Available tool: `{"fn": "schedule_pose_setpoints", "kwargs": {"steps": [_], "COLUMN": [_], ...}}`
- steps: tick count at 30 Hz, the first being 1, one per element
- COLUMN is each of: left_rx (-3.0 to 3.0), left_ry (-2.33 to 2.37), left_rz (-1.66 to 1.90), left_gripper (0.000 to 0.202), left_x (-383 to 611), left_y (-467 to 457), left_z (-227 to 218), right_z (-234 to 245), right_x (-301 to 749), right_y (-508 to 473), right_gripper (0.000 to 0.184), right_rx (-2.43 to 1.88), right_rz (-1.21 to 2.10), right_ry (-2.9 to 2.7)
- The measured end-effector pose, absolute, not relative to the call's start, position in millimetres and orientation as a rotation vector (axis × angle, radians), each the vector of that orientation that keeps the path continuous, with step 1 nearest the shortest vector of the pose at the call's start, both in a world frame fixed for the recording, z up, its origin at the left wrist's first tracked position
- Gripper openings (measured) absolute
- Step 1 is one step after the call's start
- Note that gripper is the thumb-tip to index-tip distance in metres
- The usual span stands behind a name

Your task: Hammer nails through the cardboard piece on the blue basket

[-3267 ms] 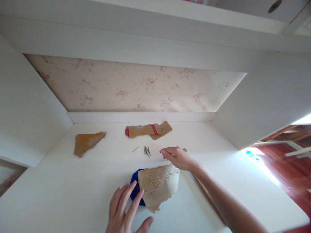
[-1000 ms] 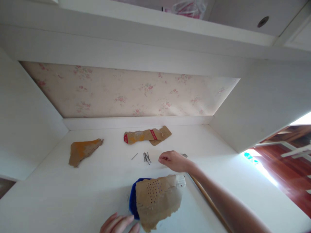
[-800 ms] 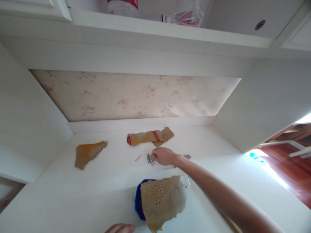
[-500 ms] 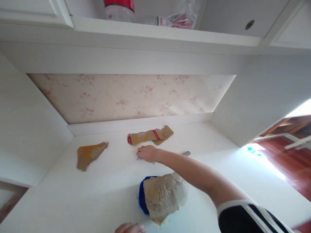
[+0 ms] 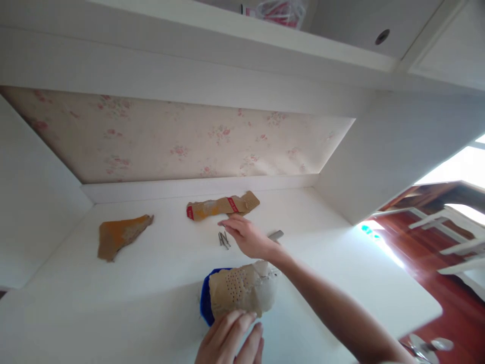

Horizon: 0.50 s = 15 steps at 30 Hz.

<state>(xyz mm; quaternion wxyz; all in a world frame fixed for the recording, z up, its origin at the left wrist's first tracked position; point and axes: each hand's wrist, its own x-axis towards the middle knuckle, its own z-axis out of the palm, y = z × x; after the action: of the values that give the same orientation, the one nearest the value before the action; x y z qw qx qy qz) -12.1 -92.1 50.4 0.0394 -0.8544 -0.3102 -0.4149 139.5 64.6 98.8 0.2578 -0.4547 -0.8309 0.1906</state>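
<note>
My right hand point(image 5: 244, 236) reaches over the white surface with its fingers pressed together. Something small and thin shows at the fingertips, too small to name for sure. Just beside it lie several thin grey nails point(image 5: 224, 240) in a loose group. My left hand point(image 5: 231, 339), fingers stretched and a little apart, is at the near edge of a torn piece of cardboard point(image 5: 237, 290) with rows of small holes. That cardboard lies over a blue container point(image 5: 205, 302), hiding most of it. I cannot tell whether the left fingers touch the cardboard.
A torn cardboard piece point(image 5: 123, 235) lies at left, and a cardboard strip with red bands point(image 5: 215, 207) near the back. A grey tool-like object point(image 5: 276, 235) is partly behind my right arm. White panels enclose the surface; a shelf point(image 5: 242, 38) overhangs it.
My right hand has drawn back off the nails, which now show. My left hand has come further into view, up to the perforated cardboard. The camera view has turned and shifted.
</note>
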Motion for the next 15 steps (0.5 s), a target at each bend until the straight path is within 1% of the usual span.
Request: {"fn": "schedule_pose_setpoints", "kwargs": {"steps": [3, 7, 12, 15], "left_rx": [-2.659, -2.703, -2.803, -2.805], "left_ry": [-0.937, -1.056, -1.134, -1.172], "left_rz": [-1.264, -1.249, -1.222, -1.238], "left_gripper": [0.019, 0.023, 0.029, 0.028], "left_x": [2.6, 17.3, 25.2, 27.6], "left_y": [-83.4, -77.2, -74.5, -74.8], "left_z": [53.9, 53.2, 51.6, 51.8], "right_z": [96.7, 72.3, 51.3, 47.5], "right_x": [165.9, 182.7, 182.8, 182.5], "right_y": [15.3, -28.0, -38.5, -35.8], "right_gripper": [0.019, 0.016, 0.013, 0.013], "right_rx": [-1.335, -1.451, -1.425, -1.411], "right_rz": [0.629, 0.668, 0.679, 0.653], "right_ry": [-1.991, -1.727, -1.701, -1.727]}}
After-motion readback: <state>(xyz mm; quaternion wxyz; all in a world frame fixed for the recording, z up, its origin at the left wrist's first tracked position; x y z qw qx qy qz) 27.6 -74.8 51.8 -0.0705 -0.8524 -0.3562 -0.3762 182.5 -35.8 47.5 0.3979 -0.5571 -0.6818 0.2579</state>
